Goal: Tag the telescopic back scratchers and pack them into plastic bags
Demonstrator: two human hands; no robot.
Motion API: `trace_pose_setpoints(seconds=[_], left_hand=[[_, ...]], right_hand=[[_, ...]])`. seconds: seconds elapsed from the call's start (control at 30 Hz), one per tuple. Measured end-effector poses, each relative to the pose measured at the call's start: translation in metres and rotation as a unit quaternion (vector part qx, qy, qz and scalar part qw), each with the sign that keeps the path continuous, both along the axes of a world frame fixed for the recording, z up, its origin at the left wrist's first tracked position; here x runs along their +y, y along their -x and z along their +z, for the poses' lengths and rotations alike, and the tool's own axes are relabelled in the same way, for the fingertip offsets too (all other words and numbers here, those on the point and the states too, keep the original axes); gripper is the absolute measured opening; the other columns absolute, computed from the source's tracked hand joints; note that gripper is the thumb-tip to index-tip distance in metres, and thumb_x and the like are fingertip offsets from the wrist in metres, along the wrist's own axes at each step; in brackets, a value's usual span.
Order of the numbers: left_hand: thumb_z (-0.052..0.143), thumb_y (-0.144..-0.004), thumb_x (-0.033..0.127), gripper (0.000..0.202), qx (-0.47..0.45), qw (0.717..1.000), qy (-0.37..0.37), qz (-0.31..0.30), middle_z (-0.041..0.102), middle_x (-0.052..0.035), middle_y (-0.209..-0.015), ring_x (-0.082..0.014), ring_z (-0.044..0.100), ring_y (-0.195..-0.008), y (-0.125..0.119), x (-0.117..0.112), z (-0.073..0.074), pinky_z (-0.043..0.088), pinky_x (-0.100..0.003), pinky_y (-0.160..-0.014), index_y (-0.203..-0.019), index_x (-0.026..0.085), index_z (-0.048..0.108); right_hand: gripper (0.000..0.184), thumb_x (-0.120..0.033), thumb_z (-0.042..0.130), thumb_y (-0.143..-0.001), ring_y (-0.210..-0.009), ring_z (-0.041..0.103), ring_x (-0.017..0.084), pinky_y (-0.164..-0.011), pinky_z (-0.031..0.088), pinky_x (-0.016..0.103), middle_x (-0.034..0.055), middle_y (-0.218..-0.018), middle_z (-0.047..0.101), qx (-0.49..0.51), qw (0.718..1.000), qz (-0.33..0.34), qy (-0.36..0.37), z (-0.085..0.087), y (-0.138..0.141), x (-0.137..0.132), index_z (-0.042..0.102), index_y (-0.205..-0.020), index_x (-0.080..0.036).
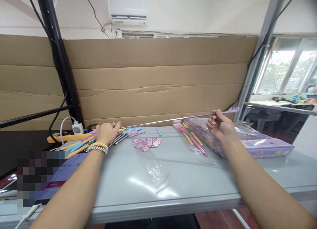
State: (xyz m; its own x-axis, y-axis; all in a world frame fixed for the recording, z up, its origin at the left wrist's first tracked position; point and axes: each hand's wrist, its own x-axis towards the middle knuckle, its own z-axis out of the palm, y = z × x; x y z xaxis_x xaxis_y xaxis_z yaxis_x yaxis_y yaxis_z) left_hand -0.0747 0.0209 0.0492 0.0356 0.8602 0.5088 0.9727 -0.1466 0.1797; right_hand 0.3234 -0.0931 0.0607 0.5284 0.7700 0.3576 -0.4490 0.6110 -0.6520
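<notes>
A telescopic back scratcher [158, 122] is drawn out long and spans the space between my hands, its thin metal rod rising slightly to the right. My right hand [221, 126] pinches the rod just below the purple claw head [231, 110]. At the other end my left hand [107, 132] is closed round the back scratcher; its handle is mostly hidden by the fingers. Under and beside that hand lies a pile of back scratchers with yellow, blue and purple parts, including blue claw heads [135, 130]. Small pink printed cards [146, 143] lie on the table between my hands.
Packed pink and yellow back scratchers [195, 141] lie beside a purple plastic-wrapped package [266, 146] at right. A clear plastic sleeve [153, 168] and small blue stick [158, 132] rest on the grey table [198, 186]. A phone-like screen [66, 169] and white charger [77, 127] sit left.
</notes>
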Motion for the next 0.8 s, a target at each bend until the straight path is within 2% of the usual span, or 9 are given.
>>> trace_pose_setpoints(seconds=[0.13, 0.27, 0.37, 0.43, 0.53, 0.67, 0.8], left_hand=[[0.026, -0.080, 0.048, 0.055, -0.011, 1.000, -0.016, 0.025, 0.067, -0.0152, -0.075, -0.0302, 0.057, -0.085, 0.001, 0.003, -0.001, 0.031, -0.040, -0.076, -0.060, 0.017, 0.067], [0.030, -0.078, 0.041, 0.047, -0.048, 0.993, -0.095, 0.050, 0.067, -0.0135, -0.082, -0.0281, 0.054, -0.090, 0.004, 0.005, -0.003, 0.030, -0.040, -0.076, -0.059, 0.018, 0.066], [0.032, -0.077, 0.040, 0.044, -0.063, 0.987, -0.133, 0.068, 0.067, -0.0127, -0.080, -0.0268, 0.055, -0.088, 0.006, 0.005, -0.004, 0.030, -0.039, -0.076, -0.056, 0.017, 0.064], [0.031, -0.078, 0.039, 0.046, -0.055, 0.987, -0.130, 0.071, 0.067, -0.0125, -0.074, -0.0260, 0.057, -0.083, 0.007, 0.005, -0.003, 0.031, -0.037, -0.073, -0.056, 0.017, 0.064], [0.026, -0.080, 0.046, 0.053, -0.043, 0.993, -0.089, 0.064, 0.067, -0.0127, -0.070, -0.0265, 0.058, -0.075, 0.008, 0.001, 0.000, 0.031, -0.033, -0.061, -0.061, 0.018, 0.067], [0.021, -0.081, 0.057, 0.060, -0.028, 0.998, -0.052, 0.031, 0.068, -0.0107, -0.076, -0.0282, 0.060, -0.078, 0.003, -0.009, 0.003, 0.027, -0.030, -0.054, -0.071, 0.022, 0.069], [0.018, -0.083, 0.058, 0.061, 0.026, 0.995, -0.020, -0.092, 0.069, -0.0076, -0.079, -0.0258, 0.060, -0.080, -0.016, -0.021, 0.004, 0.030, -0.029, -0.056, -0.079, 0.024, 0.068]], right_hand=[[0.011, -0.022, 0.054, -0.080, -0.034, 0.036, 0.005, -0.033, 0.027, 0.016, -0.0064, -0.046, 0.044, 0.028, 0.999, -0.026, 0.025, 0.003, -0.001, -0.001, 0.054, -0.071, -0.016], [0.025, -0.027, 0.040, -0.087, -0.032, 0.035, 0.006, -0.031, 0.024, 0.017, -0.0064, -0.044, 0.041, 0.079, 0.994, -0.077, 0.026, 0.007, -0.005, -0.003, 0.048, -0.066, -0.018], [0.028, -0.029, 0.036, -0.089, -0.032, 0.037, 0.007, -0.030, 0.024, 0.018, -0.0058, -0.044, 0.042, 0.092, 0.989, -0.110, 0.029, 0.008, -0.008, -0.004, 0.045, -0.064, -0.019], [0.026, -0.028, 0.036, -0.089, -0.031, 0.036, 0.007, -0.030, 0.024, 0.017, -0.0059, -0.045, 0.044, 0.088, 0.986, -0.136, 0.028, 0.008, -0.009, -0.003, 0.046, -0.066, -0.020], [0.021, -0.022, 0.037, -0.089, -0.030, 0.034, 0.006, -0.029, 0.023, 0.016, -0.0068, -0.045, 0.045, 0.074, 0.976, -0.200, 0.031, 0.006, -0.010, -0.001, 0.047, -0.070, -0.021], [0.021, -0.018, 0.037, -0.088, -0.027, 0.033, 0.006, -0.028, 0.022, 0.016, -0.0075, -0.041, 0.045, 0.046, 0.963, -0.264, 0.035, 0.005, -0.005, 0.003, 0.045, -0.069, -0.020], [0.017, -0.026, 0.039, -0.087, -0.026, 0.035, 0.007, -0.026, 0.023, 0.017, -0.0059, -0.042, 0.049, -0.047, 0.959, -0.279, -0.013, 0.005, 0.019, 0.004, 0.049, -0.075, -0.019]])
